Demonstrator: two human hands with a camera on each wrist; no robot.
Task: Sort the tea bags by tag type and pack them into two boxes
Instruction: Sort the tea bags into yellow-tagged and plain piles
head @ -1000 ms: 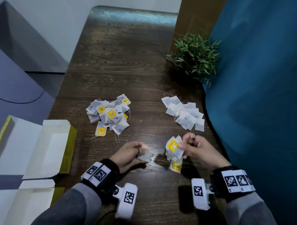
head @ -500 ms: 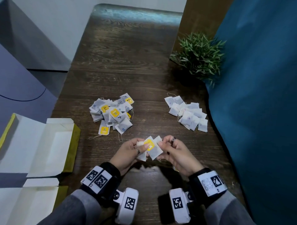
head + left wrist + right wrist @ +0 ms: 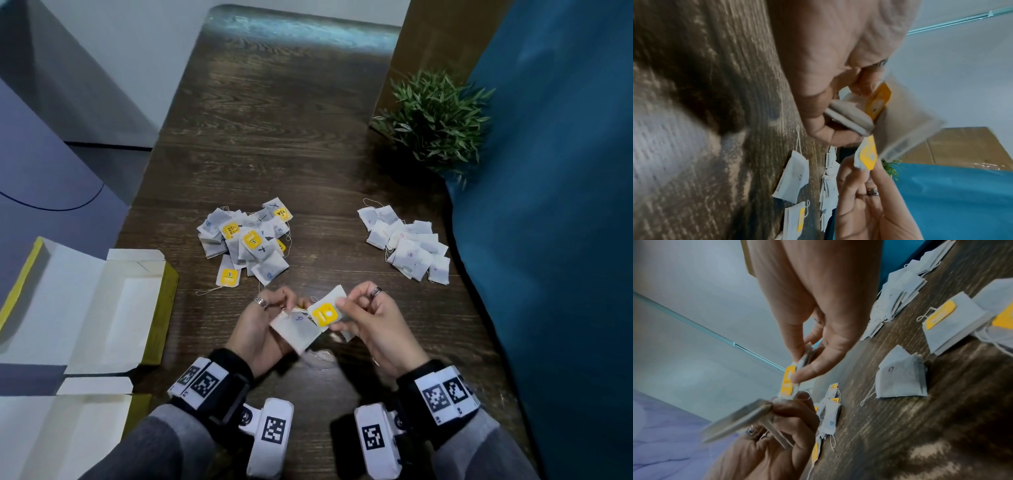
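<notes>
Both hands meet just above the table's near part. My left hand (image 3: pixel 289 308) grips a few white tea bags (image 3: pixel 294 330), the top one with a blue mark. My right hand (image 3: pixel 339 308) pinches a tea bag with a yellow tag (image 3: pixel 325 313), which overlaps the left hand's bags. In the left wrist view the left hand's bags (image 3: pixel 849 116) sit edge-on, and the right hand (image 3: pixel 867 175) pinches the yellow-tagged bag (image 3: pixel 867 154). A pile of yellow-tagged bags (image 3: pixel 250 240) lies at centre left. A pile of plain white bags (image 3: pixel 407 246) lies at centre right.
Two open white boxes with yellow sides lie at the left: one (image 3: pixel 102 301) beside the table edge, another (image 3: pixel 68 428) nearer me. A green plant (image 3: pixel 435 120) stands at the back right. A blue cushion (image 3: pixel 565 240) borders the table's right side. In the right wrist view a loose bag (image 3: pixel 900 378) lies on the table.
The right hand has carried its yellow-tagged bags leftward to the left hand. The two hands now hold the bags together in front of me, between the two piles.
</notes>
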